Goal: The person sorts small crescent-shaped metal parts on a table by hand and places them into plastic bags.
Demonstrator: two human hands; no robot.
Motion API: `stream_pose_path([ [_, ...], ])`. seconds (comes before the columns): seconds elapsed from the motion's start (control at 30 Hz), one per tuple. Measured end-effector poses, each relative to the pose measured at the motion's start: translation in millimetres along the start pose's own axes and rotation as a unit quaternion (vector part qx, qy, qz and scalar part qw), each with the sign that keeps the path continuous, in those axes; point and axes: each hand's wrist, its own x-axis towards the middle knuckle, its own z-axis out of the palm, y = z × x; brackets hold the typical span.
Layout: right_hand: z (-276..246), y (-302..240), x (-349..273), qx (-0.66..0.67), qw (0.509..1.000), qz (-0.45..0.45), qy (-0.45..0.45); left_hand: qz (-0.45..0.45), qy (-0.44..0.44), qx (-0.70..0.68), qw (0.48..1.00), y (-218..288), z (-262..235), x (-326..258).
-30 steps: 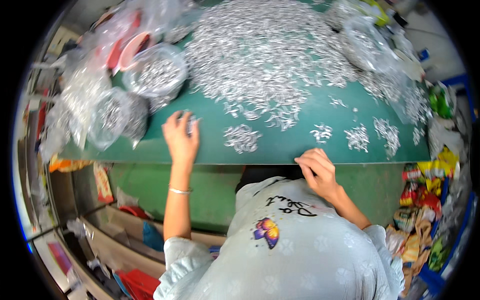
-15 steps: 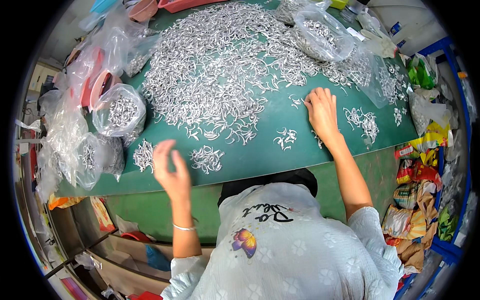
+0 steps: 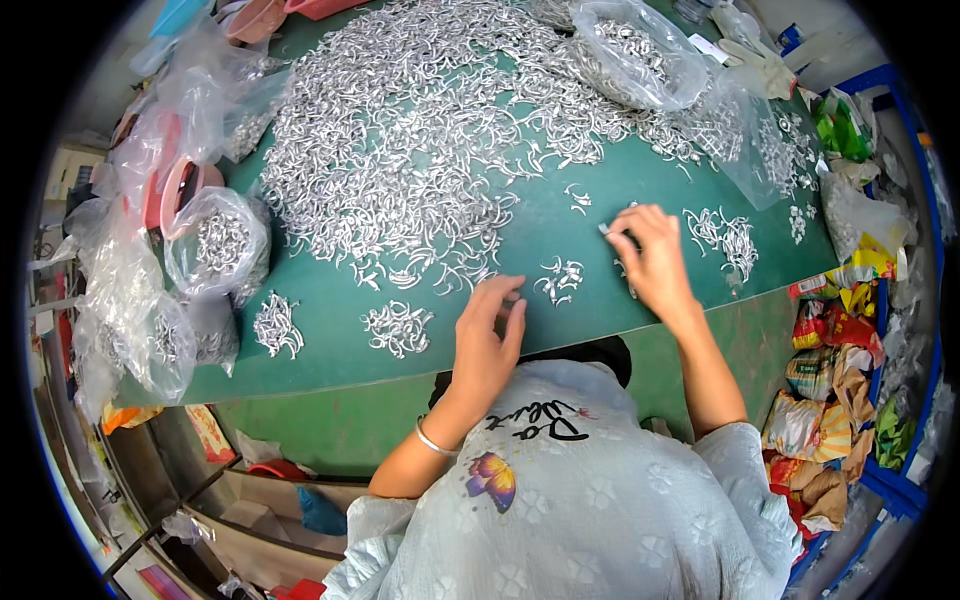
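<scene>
A large heap of small, curved silver metal pieces (image 3: 400,150) covers much of the green table. My right hand (image 3: 655,262) is closed in a pinch at the right of centre, with a small silver metal piece (image 3: 604,229) showing at its fingertips. Lower and further left, my left hand (image 3: 486,340) hovers over the table with fingers curved and the thumb apart. Just right of it lies a small pile (image 3: 560,281) of the same pieces. Further small piles sit at the left (image 3: 278,326), centre left (image 3: 398,329) and right (image 3: 722,242). Some pieces lie partly hidden beside my right hand.
Clear plastic bags of silver pieces stand at the left (image 3: 218,240) and far right (image 3: 640,55). Pink containers (image 3: 185,190) sit among the left bags. A blue metal rack (image 3: 905,500) holds colourful packages beyond the right edge. The table's near edge (image 3: 330,390) curves before me.
My left hand has swung right, from the left piles to beside the middle pile. My right hand has come slightly nearer, and a silver piece now shows at its fingertips.
</scene>
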Motion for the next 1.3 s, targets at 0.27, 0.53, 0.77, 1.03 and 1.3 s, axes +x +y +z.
stream_pose_path([
  [0.27, -58, 81, -26, -0.264, 0.956, 0.116, 0.047, 0.204, -0.097, 0.223, 0.948, 5, 32, 22],
  [0.53, -3, 17, 28, -0.026, 0.998, -0.054, 0.005, 0.208, -0.126, 0.212, 0.946, -22, 44, 18],
  [0.77, 22, 14, 29, 0.023, 0.996, -0.028, -0.08, 0.205, -0.097, 0.195, 0.954, -22, 31, 8],
  [1.03, 17, 1, 24, -0.038, 0.998, -0.05, -0.031, 0.14, -0.022, 0.133, 0.981, -9, 25, -1],
  [1.3, 6, 7, 21, -0.026, 0.996, -0.034, -0.076, 0.131, 0.022, 0.145, 0.98, -15, 13, -6],
])
